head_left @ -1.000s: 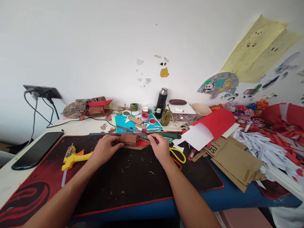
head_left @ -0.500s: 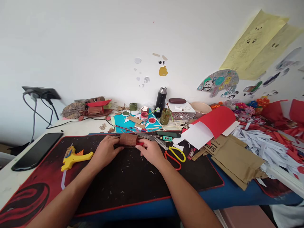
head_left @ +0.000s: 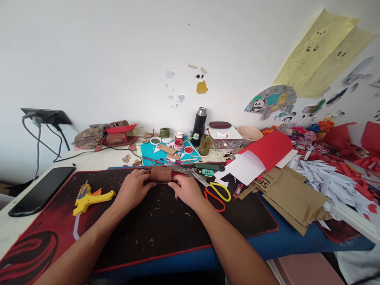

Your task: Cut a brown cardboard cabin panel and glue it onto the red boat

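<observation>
A small brown curved piece (head_left: 160,173) lies between my two hands near the back edge of the dark mat (head_left: 166,221). My left hand (head_left: 135,187) grips its left end, thumb in front and fingers behind. At the other end my right hand (head_left: 185,188) pinches it, with a bit of red showing by the fingers. Scissors with one yellow and one red handle (head_left: 219,191) rest just right of my right hand. To the left of my left hand lies a yellow glue gun (head_left: 92,199).
A black phone (head_left: 43,192) lies at the left. Behind the mat stand paint pots (head_left: 179,145) and a black flask (head_left: 199,122). Red paper (head_left: 274,148), cardboard (head_left: 297,196) and white paper strips (head_left: 329,182) fill the right side.
The view has shifted slightly to the right. My right fingers have moved a little at the piece's right end, and less red shows in front of them.
</observation>
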The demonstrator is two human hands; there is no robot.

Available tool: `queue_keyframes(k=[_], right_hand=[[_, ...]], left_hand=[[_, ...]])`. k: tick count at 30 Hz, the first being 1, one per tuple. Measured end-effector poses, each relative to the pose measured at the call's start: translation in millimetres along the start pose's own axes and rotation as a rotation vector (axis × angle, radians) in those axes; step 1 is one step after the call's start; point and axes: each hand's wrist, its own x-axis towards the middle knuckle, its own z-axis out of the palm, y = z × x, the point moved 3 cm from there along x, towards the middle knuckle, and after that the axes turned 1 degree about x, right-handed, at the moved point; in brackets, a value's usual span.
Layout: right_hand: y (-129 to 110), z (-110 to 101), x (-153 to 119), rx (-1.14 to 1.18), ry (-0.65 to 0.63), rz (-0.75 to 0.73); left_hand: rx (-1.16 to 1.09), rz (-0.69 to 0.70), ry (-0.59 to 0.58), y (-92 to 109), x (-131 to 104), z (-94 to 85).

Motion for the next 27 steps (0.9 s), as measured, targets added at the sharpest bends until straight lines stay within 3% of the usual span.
queue_keyframes(k=[14,27], right_hand=[[-6.2,5.6,2.8,-0.246,0.049,-0.001],[-9.1,3.8,0.8,-0.231,0.046,-0.007]], left_hand=[[0.006,-0.003,-0.008,-4.0,0.1,6.7],[0.031,-0.014,-0.004,-4.5,2.6,10.2]])
